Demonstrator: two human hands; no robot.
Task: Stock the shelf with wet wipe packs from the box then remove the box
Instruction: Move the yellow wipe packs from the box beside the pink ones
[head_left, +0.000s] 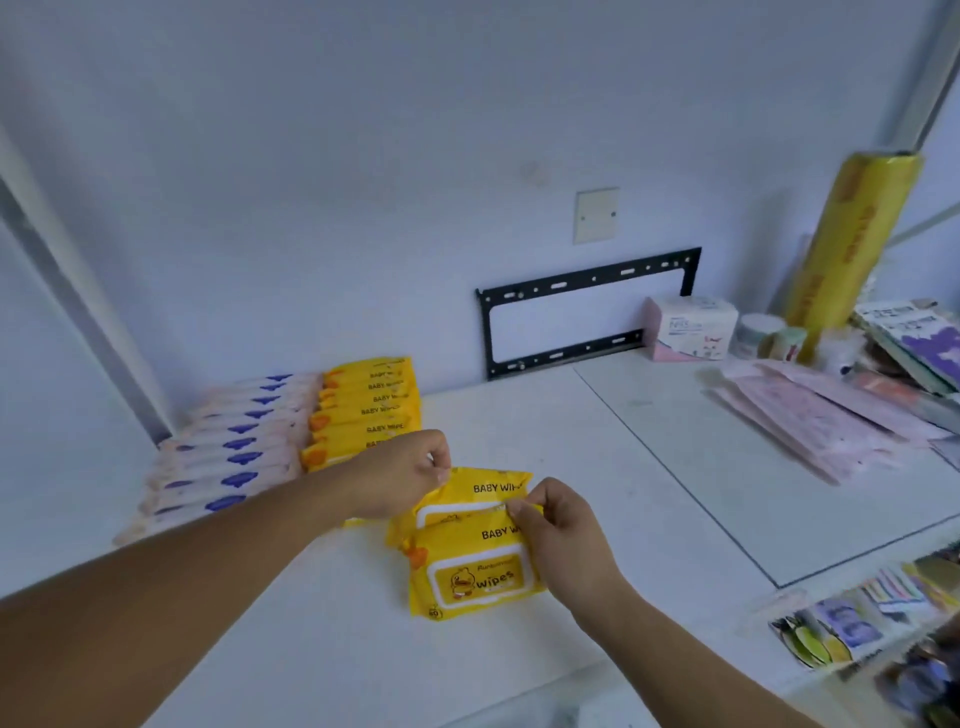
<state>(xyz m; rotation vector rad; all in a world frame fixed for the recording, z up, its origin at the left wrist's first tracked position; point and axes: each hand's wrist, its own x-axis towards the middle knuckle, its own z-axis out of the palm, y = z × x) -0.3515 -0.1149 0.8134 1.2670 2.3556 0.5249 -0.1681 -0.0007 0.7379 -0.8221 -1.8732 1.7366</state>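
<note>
Two yellow baby wipe packs lie overlapping on the white shelf (519, 415): a front pack (475, 571) with a duck label, and a rear pack (485, 491) half under it. My left hand (400, 475) pinches the rear pack's upper left edge. My right hand (558, 525) pinches the top right edge where the two packs meet. A row of yellow wipe packs (366, 410) stands at the back left, beside a row of pale packs with blue labels (234, 457). No box is in view.
At the back right stand a pink and white carton (691, 330), small jars (761, 335) and a tall yellow film roll (852, 239). Pink flat packets (810, 415) lie to the right. A black metal bracket (587, 306) hangs on the wall. Hanging goods (852, 623) show below the shelf edge.
</note>
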